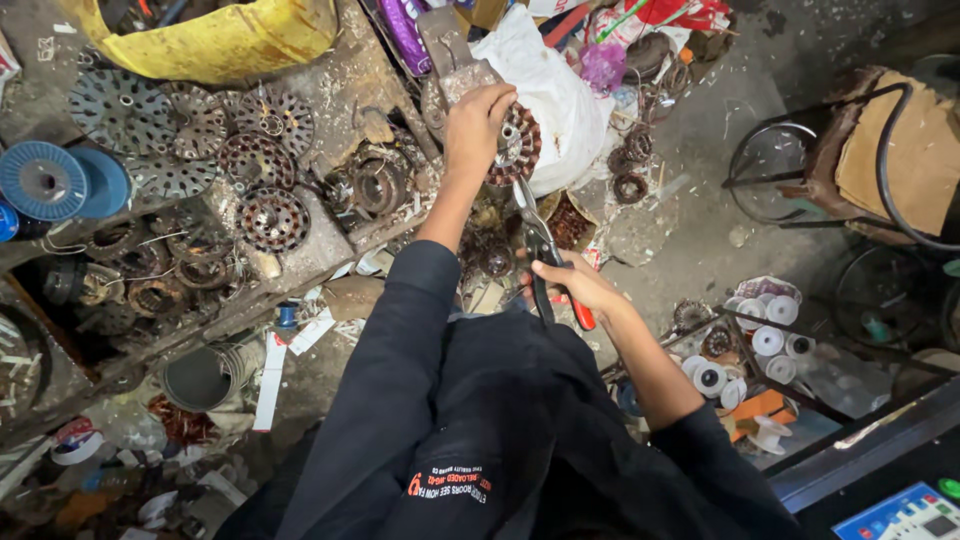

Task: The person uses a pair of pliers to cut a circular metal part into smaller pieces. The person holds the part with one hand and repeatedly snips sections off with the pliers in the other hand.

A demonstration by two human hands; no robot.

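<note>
My left hand [476, 125] grips a round motor stator [519, 147] with copper windings, holding it up over the cluttered floor. My right hand [576, 285] holds pliers [541, 245] with red and black handles. The pliers' jaws point up at the lower edge of the stator. Both my arms are in dark sleeves.
Several perforated metal discs and wound stators [255, 160] lie on a dirty bench at the left. A blue wire spool [45, 180] sits at the far left. A white sack [560, 95] lies behind the stator. Small white spools [770, 340] and a metal frame stand at the right.
</note>
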